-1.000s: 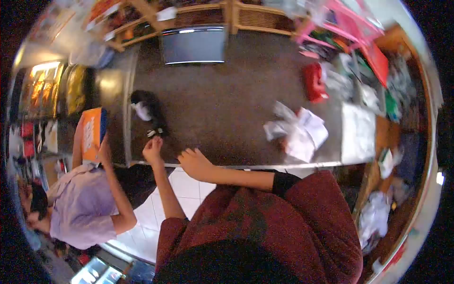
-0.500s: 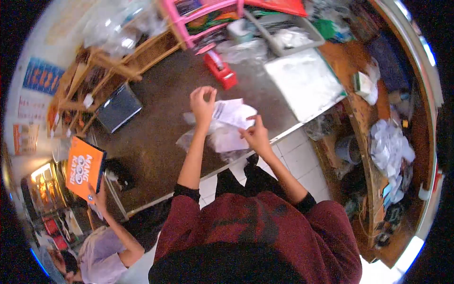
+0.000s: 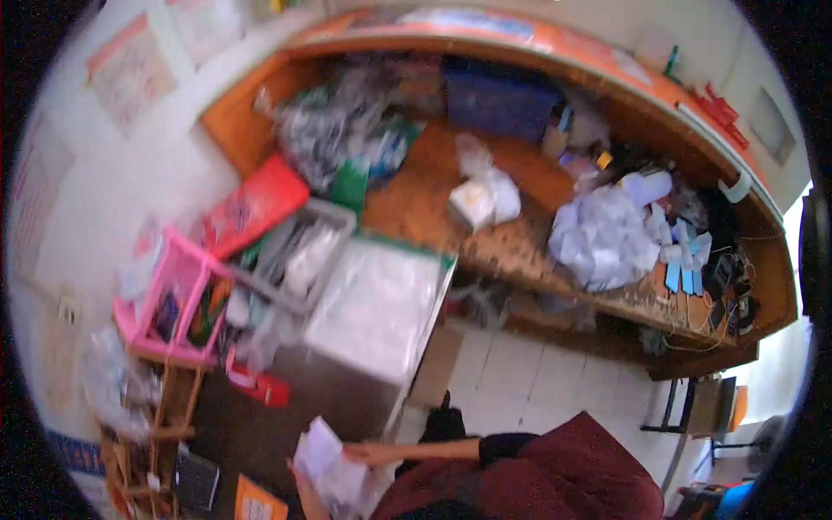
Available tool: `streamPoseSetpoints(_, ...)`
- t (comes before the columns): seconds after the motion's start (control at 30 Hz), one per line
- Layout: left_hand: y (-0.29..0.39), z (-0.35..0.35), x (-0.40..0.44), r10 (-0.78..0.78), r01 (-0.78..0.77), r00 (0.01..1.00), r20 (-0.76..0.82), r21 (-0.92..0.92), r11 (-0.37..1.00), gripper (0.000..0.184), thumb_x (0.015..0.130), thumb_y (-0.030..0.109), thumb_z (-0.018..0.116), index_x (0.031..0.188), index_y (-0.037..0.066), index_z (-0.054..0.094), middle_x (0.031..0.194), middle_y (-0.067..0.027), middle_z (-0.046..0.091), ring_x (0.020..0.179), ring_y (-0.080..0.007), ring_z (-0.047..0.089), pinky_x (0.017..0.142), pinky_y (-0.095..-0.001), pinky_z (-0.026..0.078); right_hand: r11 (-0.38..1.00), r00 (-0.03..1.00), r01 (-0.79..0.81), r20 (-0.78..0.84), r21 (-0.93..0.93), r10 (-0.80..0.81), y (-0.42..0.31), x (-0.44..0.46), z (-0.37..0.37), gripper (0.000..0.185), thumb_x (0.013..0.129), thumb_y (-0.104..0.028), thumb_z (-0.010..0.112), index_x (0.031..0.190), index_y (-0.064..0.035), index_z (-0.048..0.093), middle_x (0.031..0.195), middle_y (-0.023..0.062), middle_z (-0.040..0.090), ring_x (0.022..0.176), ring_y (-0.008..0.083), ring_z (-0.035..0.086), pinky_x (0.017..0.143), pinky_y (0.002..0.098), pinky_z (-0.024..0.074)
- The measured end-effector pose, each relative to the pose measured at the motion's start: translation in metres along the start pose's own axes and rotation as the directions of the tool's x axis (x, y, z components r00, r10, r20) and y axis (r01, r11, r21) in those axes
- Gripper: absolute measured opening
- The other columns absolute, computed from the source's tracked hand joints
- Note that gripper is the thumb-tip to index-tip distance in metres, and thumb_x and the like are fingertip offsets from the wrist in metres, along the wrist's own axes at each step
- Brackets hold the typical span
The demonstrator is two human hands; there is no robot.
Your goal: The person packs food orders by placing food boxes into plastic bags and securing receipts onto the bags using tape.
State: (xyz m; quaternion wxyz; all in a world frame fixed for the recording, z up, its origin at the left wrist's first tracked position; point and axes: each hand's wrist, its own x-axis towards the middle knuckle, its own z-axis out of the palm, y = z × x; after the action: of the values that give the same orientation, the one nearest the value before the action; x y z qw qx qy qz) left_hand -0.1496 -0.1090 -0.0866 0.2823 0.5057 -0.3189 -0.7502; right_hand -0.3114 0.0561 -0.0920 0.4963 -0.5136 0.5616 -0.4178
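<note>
White paper (image 3: 319,446), blurred, stands up from a clear plastic bag (image 3: 348,484) at the bottom of the view, by the dark table's front edge. My left hand (image 3: 305,490) is closed along the left side of this bundle, partly cut off by the frame. From the right, my right hand (image 3: 359,454) reaches across with its fingers closed on the paper's edge. How far the paper sits inside the bag is unclear. A red tape dispenser (image 3: 260,387) lies beyond my hands.
A white plastic-covered stack (image 3: 377,308), a grey tray (image 3: 334,260) and a pink rack (image 3: 178,290) stand on the table (image 3: 295,412). An orange box (image 3: 258,501) shows at the bottom. Crumpled white bags (image 3: 602,234) sit on the wooden counter (image 3: 520,230).
My view has swung to the right, showing more of the wooden counter. My left hand, earlier pinched above the paper, is now at the bundle's side. The co-worker is out of view.
</note>
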Motion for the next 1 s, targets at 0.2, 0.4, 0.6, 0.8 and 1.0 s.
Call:
streamPoseSetpoints(0.2,0.049,0.153,-0.032,-0.002,0.031,0.976,0.220,-0.130,0.991,0.064,0.087,0.054,0.030,0.125,0.003,0.038,0.120,-0.0142,0.045,0.109,-0.0240,0.046,0.093,-0.0374,0.035,0.976,0.990,-0.089,-0.091,0.201,0.109,-0.062,-0.038,-0.180,0.068,0.073,-0.037,0.064,0.121,0.0034,0.037,0.121,0.0150,0.041,0.112,0.0245,0.042,0.095,0.0369,0.0338)
streamPoseSetpoints(0.4,0.078,0.363,-0.036,0.058,-0.108,0.790,0.610,0.046,0.993,0.052,0.091,0.045,0.031,0.128,0.008,0.033,0.119,-0.0174,0.046,0.109,-0.0280,0.046,0.091,-0.0390,0.038,0.995,0.665,0.073,-0.747,0.075,0.007,-0.172,-0.121,-0.564,0.048,0.077,-0.034,0.060,0.108,0.0010,0.049,0.101,0.0118,0.054,0.089,0.0205,0.055,0.077,0.0322,0.0465)
streamPoseSetpoints(0.6,-0.006,0.424,-0.031,0.082,-0.263,0.858,0.508,0.295,0.919,0.036,0.092,0.029,0.037,0.119,0.005,0.040,0.108,-0.0147,0.054,0.099,-0.0242,0.054,0.082,-0.0335,0.044,0.800,-0.290,0.418,-0.898,-0.430,-0.331,-0.261,-0.170,-0.889,0.066,0.073,-0.026,0.066,0.125,-0.0042,0.031,0.112,0.0174,0.046,0.099,0.0274,0.050,0.073,0.0384,0.0505)
streamPoseSetpoints(0.8,-0.076,0.424,-0.061,0.180,-0.221,0.975,0.131,0.663,0.715,0.028,0.091,0.024,0.041,0.103,0.002,0.054,0.089,-0.0125,0.062,0.083,-0.0166,0.058,0.072,-0.0270,0.044,0.730,-0.244,-0.632,-0.827,-0.261,-0.507,-0.163,-0.224,-0.999,0.054,0.075,-0.026,0.066,0.117,-0.0021,0.041,0.102,0.0184,0.051,0.094,0.0259,0.052,0.073,0.0364,0.0492)
streamPoseSetpoints(1.0,-0.101,0.395,-0.073,0.371,-0.165,0.907,-0.199,0.642,0.749,0.022,0.088,0.018,0.046,0.098,0.001,0.054,0.086,-0.0145,0.061,0.082,-0.0223,0.059,0.071,-0.0306,0.045,0.208,0.057,-0.683,-0.335,-0.700,-0.940,-0.199,-0.159,-0.877,0.044,0.077,-0.025,0.065,0.110,0.0002,0.048,0.095,0.0194,0.055,0.092,0.0255,0.053,0.077,0.0379,0.0474)
